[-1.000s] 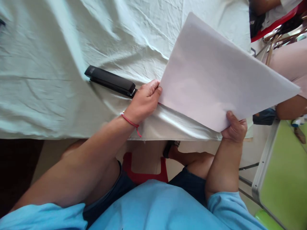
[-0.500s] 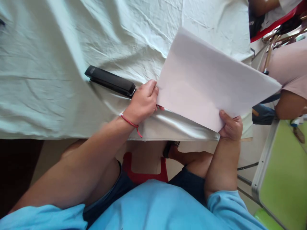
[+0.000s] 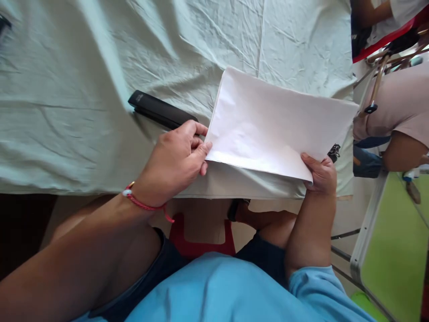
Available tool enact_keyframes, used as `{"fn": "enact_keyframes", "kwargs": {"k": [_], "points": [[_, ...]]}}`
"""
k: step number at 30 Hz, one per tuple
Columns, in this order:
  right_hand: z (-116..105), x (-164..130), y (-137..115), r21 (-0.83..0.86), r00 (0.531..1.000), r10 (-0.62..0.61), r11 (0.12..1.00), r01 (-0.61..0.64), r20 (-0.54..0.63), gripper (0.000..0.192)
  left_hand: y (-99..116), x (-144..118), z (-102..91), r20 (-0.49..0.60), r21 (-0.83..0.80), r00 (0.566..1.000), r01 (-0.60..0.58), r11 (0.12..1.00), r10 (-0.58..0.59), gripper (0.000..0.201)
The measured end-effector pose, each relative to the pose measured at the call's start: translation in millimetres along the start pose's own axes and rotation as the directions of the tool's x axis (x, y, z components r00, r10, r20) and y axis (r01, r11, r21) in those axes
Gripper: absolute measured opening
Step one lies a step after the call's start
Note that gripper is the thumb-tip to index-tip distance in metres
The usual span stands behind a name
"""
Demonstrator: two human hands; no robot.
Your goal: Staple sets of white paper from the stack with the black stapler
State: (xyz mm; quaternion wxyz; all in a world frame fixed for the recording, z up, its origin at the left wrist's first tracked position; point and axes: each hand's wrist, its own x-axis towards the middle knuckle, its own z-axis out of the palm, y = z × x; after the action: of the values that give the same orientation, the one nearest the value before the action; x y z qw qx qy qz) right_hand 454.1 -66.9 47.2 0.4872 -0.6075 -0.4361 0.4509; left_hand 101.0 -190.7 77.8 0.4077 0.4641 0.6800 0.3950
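Observation:
A stack of white paper [image 3: 268,125] is held between my two hands above the cloth, its near edge towards me. My left hand [image 3: 181,156] pinches the stack's left corner between thumb and fingers. On the right, my right hand [image 3: 320,174] grips the near right corner, thumb on top and fingers underneath. A black binder clip [image 3: 334,153] shows at the right edge of the paper, just above my right hand. Just beyond my left hand lies a black stapler [image 3: 161,109] on the cloth, its near end partly covered by my fingers.
A pale green cloth [image 3: 83,89] covers the table. Under its front edge is a red plastic stool [image 3: 201,248]. At the right stand a green-topped table [image 3: 395,250] and metal chair frames. Another person's pink clothing [image 3: 402,94] shows at the right.
The paper stack has tilted down and moved left, and the binder clip has come into view. My left hand has moved left and turned. My right hand has hardly moved.

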Motion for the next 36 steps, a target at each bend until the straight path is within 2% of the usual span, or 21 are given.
{"fn": "enact_keyframes", "kwargs": {"k": [4, 10, 15, 24, 26, 29, 32, 36], "points": [[8, -5, -4, -0.019, 1.0, 0.007, 1.0, -0.006, 0.024, 0.05, -5, -1, -8.5, 0.028, -0.061, 0.999, 0.047, 0.997, -0.046, 0.01], [11, -7, -8, -0.044, 1.0, 0.019, 0.999, -0.018, 0.01, 0.054, -6, 0, -10.3, 0.033, 0.018, 0.999, 0.041, 0.999, -0.042, 0.026], [11, -4, -6, -0.055, 1.0, 0.001, 0.998, -0.002, -0.017, 0.058, -8, 1, -11.5, 0.003, -0.086, 0.993, 0.116, 0.99, -0.116, 0.02], [9, -4, -5, -0.037, 1.0, 0.001, 0.999, -0.001, 0.004, 0.048, -17, 8, -14.6, 0.031, -0.159, 0.977, 0.215, 0.964, -0.213, 0.012], [7, -3, -4, -0.037, 1.0, 0.009, 0.999, -0.009, 0.0, 0.05, -18, 7, -16.0, -0.019, -0.12, 0.978, 0.204, 0.972, -0.208, 0.009], [6, -2, -3, -0.047, 1.0, 0.015, 0.999, -0.015, -0.002, 0.052, -20, 4, -18.8, -0.206, 0.014, 0.975, 0.083, 0.996, -0.078, 0.009], [9, -3, -1, -0.048, 1.0, 0.008, 0.999, -0.008, -0.004, 0.05, -23, 1, -21.6, -0.361, 0.096, 0.931, -0.016, 0.995, 0.05, 0.013], [17, -5, -1, -0.037, 1.0, 0.003, 0.999, -0.003, 0.007, 0.046, -26, 2, -26.9, -0.436, 0.194, 0.889, -0.059, 0.979, 0.14, 0.016]]}}
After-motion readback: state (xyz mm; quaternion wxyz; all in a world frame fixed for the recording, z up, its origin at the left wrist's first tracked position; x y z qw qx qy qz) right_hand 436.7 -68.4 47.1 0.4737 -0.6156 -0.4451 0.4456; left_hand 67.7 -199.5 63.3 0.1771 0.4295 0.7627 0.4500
